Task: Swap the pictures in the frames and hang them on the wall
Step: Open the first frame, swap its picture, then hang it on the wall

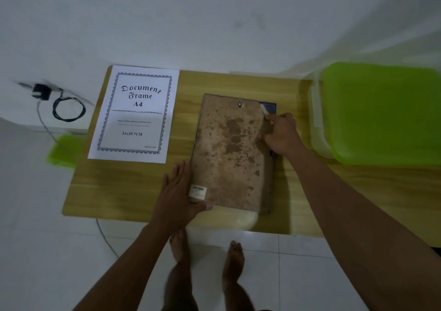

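A picture frame (270,107) is pressed by the flat left grip (177,191), its backing board (226,153) pinched by the right grip (280,132). The board could be snapped if forced.

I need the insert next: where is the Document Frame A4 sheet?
Head view: the sheet lies flat, left on the wooden table, just left of the face-down frame.

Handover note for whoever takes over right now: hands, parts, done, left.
Left hand: open, flat against the lower left corner of the frame.
Right hand: fingers curled on the right edge of the backing board.
Frame face down on the table; loose A4 sheet lies beside it, on its left.
Done: sheet apparently out. Left: swap pictures, close frames, hang; only one frame in view.
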Demonstrator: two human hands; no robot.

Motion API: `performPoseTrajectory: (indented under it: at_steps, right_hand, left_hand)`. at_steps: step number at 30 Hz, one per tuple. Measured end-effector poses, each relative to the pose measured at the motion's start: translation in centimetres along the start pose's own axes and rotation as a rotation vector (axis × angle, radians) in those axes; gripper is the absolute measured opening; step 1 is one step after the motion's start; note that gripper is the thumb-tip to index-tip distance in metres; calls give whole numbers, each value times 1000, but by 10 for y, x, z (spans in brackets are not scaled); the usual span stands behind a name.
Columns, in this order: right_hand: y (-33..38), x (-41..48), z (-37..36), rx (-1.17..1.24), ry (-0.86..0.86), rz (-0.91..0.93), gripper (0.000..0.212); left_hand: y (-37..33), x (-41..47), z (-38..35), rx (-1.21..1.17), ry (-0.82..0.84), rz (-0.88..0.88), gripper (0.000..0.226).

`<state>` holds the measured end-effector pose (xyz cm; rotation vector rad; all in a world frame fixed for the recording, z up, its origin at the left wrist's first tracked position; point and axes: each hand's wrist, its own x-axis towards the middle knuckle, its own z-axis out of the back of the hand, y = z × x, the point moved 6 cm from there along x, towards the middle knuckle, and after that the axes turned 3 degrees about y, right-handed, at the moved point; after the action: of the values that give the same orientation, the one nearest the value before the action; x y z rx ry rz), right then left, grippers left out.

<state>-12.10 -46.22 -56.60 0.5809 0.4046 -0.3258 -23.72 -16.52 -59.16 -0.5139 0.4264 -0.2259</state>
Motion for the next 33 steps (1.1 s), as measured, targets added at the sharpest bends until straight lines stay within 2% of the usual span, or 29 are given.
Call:
performPoseTrajectory:
  at_steps: [7, 10, 12, 14, 17, 19, 25, 27, 30, 33]
  right_hand:
    - [9, 3, 14, 243, -36, -39, 58]
    - [12, -2, 19, 659, 25, -44, 51]
    - [12, -9, 17, 842, 70, -52, 56]
    - [8, -16, 12, 883, 95, -62, 63]
    - [-6, -23, 4, 933, 96, -105, 64]
    - [-12, -26, 2, 961, 94, -110, 66]
    - [-11, -30, 1, 1061, 69, -129, 70]
    - [-8, -29, 3, 1095, 69, -138, 69]
    - [-1, -31, 7, 1142, 46, -166, 59]
    - [6, -38, 14, 1169, -14, -171, 47]
  left_hand:
    - [1, 5, 0, 6, -21, 58, 133]
    - [1, 5, 0, 3, -34, 82, 133]
    - [1, 6, 0, -4, -36, 100, 132]
    - [-1, 7, 2, -5, -42, 102, 131]
    - [-6, 7, 7, 13, -21, 109, 128]
    - [-9, 7, 10, 1, -40, 120, 115]
    - [-19, 29, 38, -48, -248, 63, 50]
    - [-29, 37, 51, -72, -298, 52, 36]
    - [-38, 41, 67, -221, -329, 135, 26]
    - [-42, 40, 83, -412, -316, 191, 40]
